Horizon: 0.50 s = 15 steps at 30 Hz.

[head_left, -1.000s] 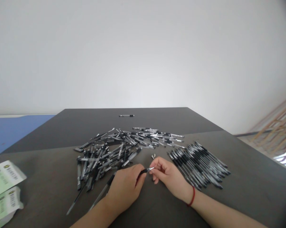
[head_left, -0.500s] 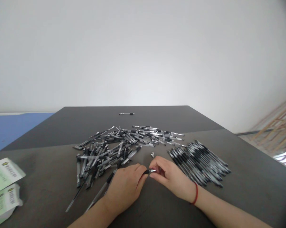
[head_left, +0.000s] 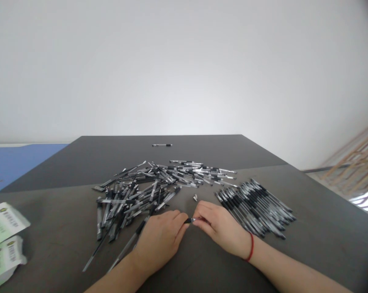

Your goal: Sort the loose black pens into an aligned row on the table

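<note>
My left hand (head_left: pixel 164 236) is closed around a pen (head_left: pixel 188 220), whose black grip and metal tip stick out toward the right. At that tip, the thumb and fingers of my right hand (head_left: pixel 219 226) are pinched together. A red cord circles the right wrist. Just beyond the right hand lies a small silver pen tip (head_left: pixel 195 197). A loose heap of pens and pen parts (head_left: pixel 135 199) spreads past my left hand. To the right, a row of pens (head_left: pixel 254 207) lies side by side on the slant.
The dark table (head_left: pixel 196 152) carries a single pen (head_left: pixel 162 145) near its far edge. Green-and-white packets (head_left: pixel 7 224) lie at the left edge. A pale wall (head_left: pixel 184 73) stands behind, and a wooden rack (head_left: pixel 355 162) is at the right.
My right fingers have closed in on the pen's tip, covering more of it. My left hand keeps its hold. The whole view has shifted slightly.
</note>
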{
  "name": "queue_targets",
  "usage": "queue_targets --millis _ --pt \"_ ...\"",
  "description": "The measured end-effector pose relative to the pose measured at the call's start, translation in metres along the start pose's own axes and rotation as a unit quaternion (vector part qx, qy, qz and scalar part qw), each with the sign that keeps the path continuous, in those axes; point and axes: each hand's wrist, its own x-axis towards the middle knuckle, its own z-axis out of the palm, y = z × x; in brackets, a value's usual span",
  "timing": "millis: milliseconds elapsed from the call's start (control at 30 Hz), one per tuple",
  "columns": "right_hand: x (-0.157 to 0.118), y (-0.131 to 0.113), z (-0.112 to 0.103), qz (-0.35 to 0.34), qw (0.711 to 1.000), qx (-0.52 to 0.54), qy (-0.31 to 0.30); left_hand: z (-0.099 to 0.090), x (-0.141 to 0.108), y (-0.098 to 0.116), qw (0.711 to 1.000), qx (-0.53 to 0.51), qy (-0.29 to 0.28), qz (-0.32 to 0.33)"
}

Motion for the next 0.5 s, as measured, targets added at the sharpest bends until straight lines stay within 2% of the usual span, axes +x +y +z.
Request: queue_targets --millis 167,300,400,500 --pt "-0.002 -0.001 0.001 0.025 1.0 0.006 -0.01 0.0 -0.001 0.0 0.999 0.036 0.006 0.03" --pt "-0.004 -0.004 -0.001 0.029 0.999 0.019 -0.006 -0.001 -0.002 -0.001 0.996 0.057 0.043 0.06" --pt "-0.005 -0.007 -0.007 -0.018 1.0 -0.004 0.008 -0.004 -0.003 0.0 0.993 0.044 0.081 0.073" --pt "-0.006 -0.01 -0.013 -0.08 0.995 -0.052 0.008 -0.005 -0.005 0.001 0.993 0.015 0.093 0.066"
